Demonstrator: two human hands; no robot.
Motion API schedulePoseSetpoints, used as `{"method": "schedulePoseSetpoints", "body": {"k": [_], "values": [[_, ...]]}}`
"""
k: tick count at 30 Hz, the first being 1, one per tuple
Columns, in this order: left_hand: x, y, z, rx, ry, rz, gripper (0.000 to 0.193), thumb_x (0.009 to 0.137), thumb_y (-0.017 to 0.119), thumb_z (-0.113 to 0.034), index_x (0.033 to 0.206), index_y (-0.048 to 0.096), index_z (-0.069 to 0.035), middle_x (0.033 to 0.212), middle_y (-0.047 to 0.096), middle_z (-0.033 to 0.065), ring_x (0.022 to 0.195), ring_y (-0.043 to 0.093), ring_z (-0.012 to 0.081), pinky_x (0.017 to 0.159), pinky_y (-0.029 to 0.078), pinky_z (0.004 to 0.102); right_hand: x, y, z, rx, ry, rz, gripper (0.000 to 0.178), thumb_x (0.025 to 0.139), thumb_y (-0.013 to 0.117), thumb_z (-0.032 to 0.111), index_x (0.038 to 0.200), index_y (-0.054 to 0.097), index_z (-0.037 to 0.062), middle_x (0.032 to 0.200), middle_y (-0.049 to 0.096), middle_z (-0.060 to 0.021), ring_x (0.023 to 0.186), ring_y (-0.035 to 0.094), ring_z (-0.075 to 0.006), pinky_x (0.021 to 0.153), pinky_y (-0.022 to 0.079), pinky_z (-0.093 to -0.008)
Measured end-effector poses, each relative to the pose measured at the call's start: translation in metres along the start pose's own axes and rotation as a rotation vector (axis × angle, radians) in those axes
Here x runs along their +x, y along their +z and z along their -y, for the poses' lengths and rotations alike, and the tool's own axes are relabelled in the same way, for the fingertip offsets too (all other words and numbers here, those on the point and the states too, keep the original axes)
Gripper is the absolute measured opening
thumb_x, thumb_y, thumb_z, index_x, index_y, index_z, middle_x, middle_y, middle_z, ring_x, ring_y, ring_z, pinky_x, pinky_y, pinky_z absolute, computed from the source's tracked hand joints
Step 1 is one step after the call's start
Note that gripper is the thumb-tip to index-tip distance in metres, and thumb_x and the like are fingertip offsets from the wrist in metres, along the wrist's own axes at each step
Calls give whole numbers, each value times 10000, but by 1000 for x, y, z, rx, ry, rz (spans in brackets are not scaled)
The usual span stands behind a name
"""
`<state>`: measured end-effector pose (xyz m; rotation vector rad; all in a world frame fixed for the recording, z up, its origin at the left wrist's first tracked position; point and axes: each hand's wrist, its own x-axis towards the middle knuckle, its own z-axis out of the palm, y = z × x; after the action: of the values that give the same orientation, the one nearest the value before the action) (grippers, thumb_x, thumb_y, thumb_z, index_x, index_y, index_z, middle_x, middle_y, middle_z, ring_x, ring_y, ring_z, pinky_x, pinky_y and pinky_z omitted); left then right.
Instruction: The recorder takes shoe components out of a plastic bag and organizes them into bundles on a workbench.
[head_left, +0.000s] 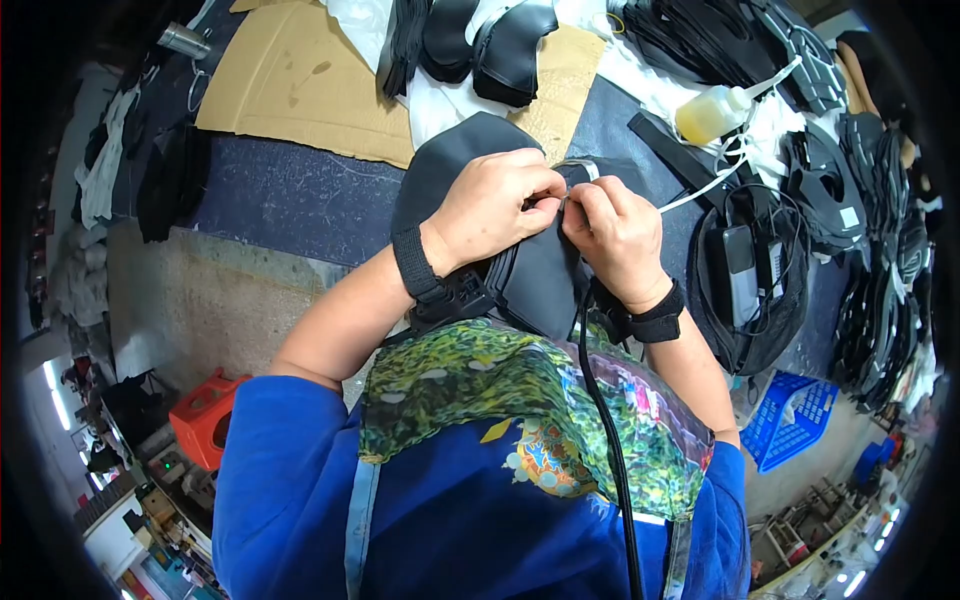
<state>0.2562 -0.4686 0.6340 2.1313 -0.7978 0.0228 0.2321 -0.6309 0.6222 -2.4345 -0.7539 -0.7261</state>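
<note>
My left hand [500,205] is closed in a pinch, thumb against fingers, over black leather-like pieces [450,150] at the table's near edge. Almost touching it, my right hand [615,235] pinches too, its fingertips meeting the left ones. Whatever lies between the fingertips is too small to make out. A short pale strip [590,170] shows just beyond the right fingers. Several more black pieces [540,285] lie layered below the hands, against my apron [470,375]. A narrow white tape [700,190] runs from beside my right hand toward the upper right.
Cardboard [300,90] covers part of the dark table [290,200], with stacked black pieces [510,55] on it. To the right are a bottle of yellow liquid [712,115] and a black round bag [745,340]. A red stool [205,415] and blue basket [790,425] stand below.
</note>
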Motion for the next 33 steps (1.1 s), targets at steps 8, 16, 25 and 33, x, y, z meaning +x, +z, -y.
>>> {"method": "schedulePoseSetpoints", "body": {"k": [8,16,25,33], "values": [[-3,9,3,10,94,-125,79,634,590,-5,711,576,-18,643,537,75,565,528,198,513,421,279,-13,-13,-9,331,206,114,136,668,620,53,777,539,45,671,494,-59,553,524,-202,498,429,-283],[-3,8,3,27,109,-129,92,620,592,4,709,582,-20,659,555,88,595,546,219,543,439,288,-2,-10,-9,602,405,264,138,716,598,63,837,541,25,786,505,-102,715,529,-260,636,430,-315],[-6,9,4,29,73,-151,91,651,599,9,738,587,-13,683,541,75,583,536,190,509,427,265,4,-10,-14,591,347,339,108,719,572,51,758,476,19,743,472,-118,697,493,-285,625,406,-347],[-1,8,2,-12,-7,-62,66,664,596,-30,726,573,-25,642,490,56,552,497,168,489,397,264,5,-12,-15,502,271,346,105,730,518,11,776,423,5,742,462,-140,693,498,-320,605,404,-375]]}}
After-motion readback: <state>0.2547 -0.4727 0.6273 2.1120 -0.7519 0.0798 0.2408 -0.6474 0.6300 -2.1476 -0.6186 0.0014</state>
